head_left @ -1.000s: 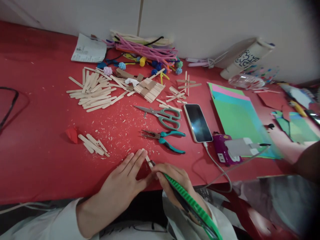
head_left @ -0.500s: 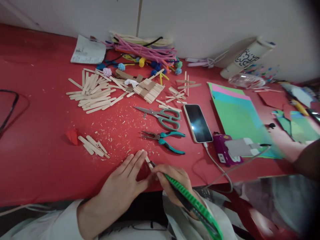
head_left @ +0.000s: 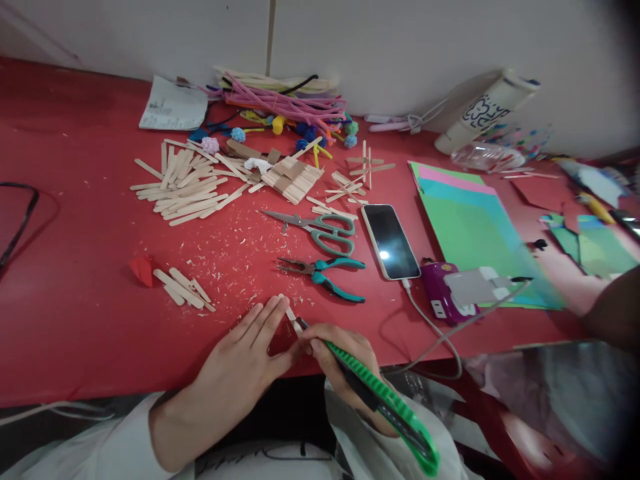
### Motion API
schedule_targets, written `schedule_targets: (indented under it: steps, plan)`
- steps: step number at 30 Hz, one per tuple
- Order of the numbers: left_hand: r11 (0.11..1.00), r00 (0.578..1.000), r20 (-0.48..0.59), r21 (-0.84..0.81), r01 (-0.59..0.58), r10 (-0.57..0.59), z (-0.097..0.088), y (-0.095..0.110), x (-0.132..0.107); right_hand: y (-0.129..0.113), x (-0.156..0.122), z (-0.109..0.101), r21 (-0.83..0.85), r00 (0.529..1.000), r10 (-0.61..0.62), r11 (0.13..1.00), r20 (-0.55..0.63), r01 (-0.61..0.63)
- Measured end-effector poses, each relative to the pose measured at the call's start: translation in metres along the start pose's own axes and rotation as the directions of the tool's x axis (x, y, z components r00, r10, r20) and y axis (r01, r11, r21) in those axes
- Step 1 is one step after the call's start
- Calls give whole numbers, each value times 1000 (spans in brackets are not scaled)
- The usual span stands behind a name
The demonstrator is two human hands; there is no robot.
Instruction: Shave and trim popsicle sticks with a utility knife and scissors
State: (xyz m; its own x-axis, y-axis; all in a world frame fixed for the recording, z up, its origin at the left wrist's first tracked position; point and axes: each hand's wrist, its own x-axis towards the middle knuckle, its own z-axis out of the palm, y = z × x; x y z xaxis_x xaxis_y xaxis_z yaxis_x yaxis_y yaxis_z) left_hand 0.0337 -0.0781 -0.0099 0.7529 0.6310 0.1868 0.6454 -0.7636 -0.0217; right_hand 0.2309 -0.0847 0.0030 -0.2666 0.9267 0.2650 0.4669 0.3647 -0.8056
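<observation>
Left hand (head_left: 239, 360) lay spread, fingertips (head_left: 283, 304) against a wooden stick (head_left: 291, 316) on the counter (head_left: 75, 267); right hand (head_left: 347, 350) gripped a green cutter (head_left: 387, 403), its blade (head_left: 301, 324) at the stick. A skid under uneven pressure risked nicking the left thumb (head_left: 286, 362).

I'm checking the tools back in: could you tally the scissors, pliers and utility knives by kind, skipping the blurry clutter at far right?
Scissors: 1
Needle-nose pliers: 1
Green utility knife: 1, in the right hand
Total: 3
</observation>
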Motion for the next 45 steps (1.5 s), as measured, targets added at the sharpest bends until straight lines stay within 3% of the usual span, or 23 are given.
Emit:
schedule_targets:
  steps: [11,18,22,26,28,33,38,42,45]
  plan:
    - [1000,1000,-26,-5,16,-16,4,1,-4,-2,9,-1,6,995,-39,999,93,38]
    - [999,999,-47,-34,15,-17,7,1,-4,-1,18,-1,-18,984,42,999,175,-39]
    - [1000,1000,10,-7,23,-23,6,2,-6,2,9,4,23,998,37,999,59,-38]
    - [999,1000,9,-52,8,-8,3,2,-2,8,-4,8,142,961,252,961,-110,-236]
    - [996,1000,24,-86,1,1,1,1,0,11,-7,12,224,934,315,935,-170,-275]
    - [988,998,62,-154,1,8,-3,-2,7,9,-11,19,269,893,291,941,-344,-204]
    - [977,986,125,-164,133,-113,-5,-10,7,-6,-8,11,306,783,234,950,-576,-59]
    - [982,989,52,-119,146,-141,-8,-18,2,-15,4,3,331,761,237,943,-604,-31]
    - [975,977,-7,-78,210,-211,-24,-27,1,-16,7,3,321,763,237,946,-601,-42]
